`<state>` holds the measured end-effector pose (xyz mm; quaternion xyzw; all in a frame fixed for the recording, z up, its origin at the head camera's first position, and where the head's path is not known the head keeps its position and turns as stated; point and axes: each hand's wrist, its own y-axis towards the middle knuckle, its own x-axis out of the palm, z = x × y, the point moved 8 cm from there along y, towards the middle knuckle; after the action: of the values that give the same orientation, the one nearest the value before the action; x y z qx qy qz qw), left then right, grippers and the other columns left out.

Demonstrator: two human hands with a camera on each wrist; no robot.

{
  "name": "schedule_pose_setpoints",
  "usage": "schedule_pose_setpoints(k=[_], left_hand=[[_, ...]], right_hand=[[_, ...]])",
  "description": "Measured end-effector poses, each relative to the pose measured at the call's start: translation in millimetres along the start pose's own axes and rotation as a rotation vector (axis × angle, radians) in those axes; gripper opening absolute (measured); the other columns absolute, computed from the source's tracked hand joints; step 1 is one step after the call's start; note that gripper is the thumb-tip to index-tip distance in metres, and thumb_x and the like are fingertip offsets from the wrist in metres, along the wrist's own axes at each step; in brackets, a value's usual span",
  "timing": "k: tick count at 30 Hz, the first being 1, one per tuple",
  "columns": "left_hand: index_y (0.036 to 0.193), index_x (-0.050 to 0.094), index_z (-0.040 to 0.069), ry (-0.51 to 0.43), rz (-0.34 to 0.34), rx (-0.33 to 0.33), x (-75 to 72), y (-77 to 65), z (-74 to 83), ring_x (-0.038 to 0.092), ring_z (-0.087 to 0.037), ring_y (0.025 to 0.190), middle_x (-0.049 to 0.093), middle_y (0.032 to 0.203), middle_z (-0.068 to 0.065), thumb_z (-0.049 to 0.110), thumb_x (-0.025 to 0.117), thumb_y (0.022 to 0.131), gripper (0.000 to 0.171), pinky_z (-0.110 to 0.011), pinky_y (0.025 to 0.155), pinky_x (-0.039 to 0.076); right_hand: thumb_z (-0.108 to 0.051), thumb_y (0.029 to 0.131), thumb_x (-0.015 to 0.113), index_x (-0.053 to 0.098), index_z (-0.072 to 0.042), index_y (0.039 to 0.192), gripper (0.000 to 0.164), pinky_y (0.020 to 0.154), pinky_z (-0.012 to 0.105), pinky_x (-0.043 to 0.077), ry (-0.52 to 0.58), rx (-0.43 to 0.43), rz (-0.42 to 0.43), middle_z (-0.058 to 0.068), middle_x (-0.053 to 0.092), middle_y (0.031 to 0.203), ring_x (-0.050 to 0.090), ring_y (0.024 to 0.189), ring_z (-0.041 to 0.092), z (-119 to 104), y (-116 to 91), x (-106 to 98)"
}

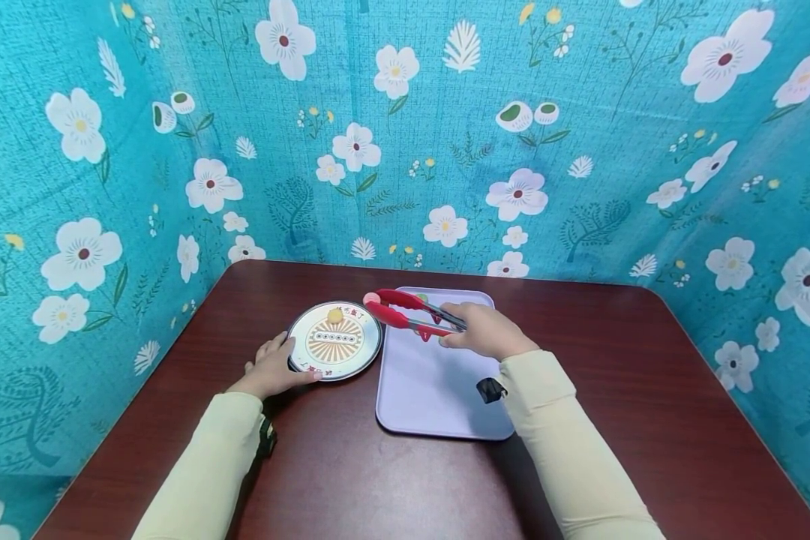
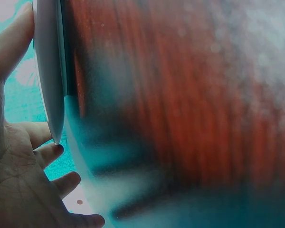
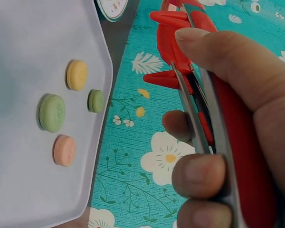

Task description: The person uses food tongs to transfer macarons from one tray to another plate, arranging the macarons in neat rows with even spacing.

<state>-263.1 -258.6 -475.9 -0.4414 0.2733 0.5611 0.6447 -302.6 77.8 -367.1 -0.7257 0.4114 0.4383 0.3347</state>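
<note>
My right hand point(image 1: 482, 330) grips a pair of red-tipped metal tongs point(image 1: 405, 321), its fingers wrapped round the handles. At the tongs' tips, over the right rim of a round plate point(image 1: 334, 360), is a small pink macaron point(image 1: 372, 298). One yellow macaron point(image 1: 335, 315) lies on the plate's printed surface. My left hand point(image 1: 273, 367) holds the plate's left and near rim between thumb and fingers. In the right wrist view, the purple tray point(image 3: 19, 190) bears a yellow macaron point(image 3: 77, 75), two green macarons point(image 3: 52, 113) and a pink macaron point(image 3: 65, 150).
The tray lies right of the plate, partly beneath the tongs and right forearm. Both rest on a dark reddish-brown table point(image 1: 331, 480). A teal floral cloth point(image 1: 405, 187) hangs along the table's back and sides.
</note>
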Motion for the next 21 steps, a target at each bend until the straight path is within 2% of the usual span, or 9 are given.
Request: schedule_pose_setpoints(k=[4, 21], left_hand=[[0.151, 0.022, -0.004, 0.0, -0.002, 0.003, -0.2, -0.3, 0.4, 0.008, -0.049, 0.139, 0.012, 0.156, -0.026, 0.06, 0.073, 0.074, 0.112, -0.074, 0.103, 0.012], [0.151, 0.022, -0.004, 0.002, -0.003, -0.007, 0.6, 1.3, -1.6, 0.008, -0.048, 0.14, 0.013, 0.156, -0.026, 0.063, 0.072, 0.073, 0.114, -0.074, 0.103, 0.012]], right_hand=[[-0.034, 0.082, 0.077, 0.05, -0.015, 0.142, 0.068, 0.069, 0.034, 0.049, 0.014, -0.014, -0.004, 0.003, 0.063, 0.099, 0.053, 0.089, 0.021, -0.8, 3.8, 1.6], [-0.035, 0.082, 0.078, 0.053, -0.018, 0.14, 0.065, 0.077, 0.036, 0.05, -0.007, -0.005, -0.021, 0.004, 0.065, 0.107, 0.055, 0.092, 0.021, -4.9, 22.1, 15.3]])
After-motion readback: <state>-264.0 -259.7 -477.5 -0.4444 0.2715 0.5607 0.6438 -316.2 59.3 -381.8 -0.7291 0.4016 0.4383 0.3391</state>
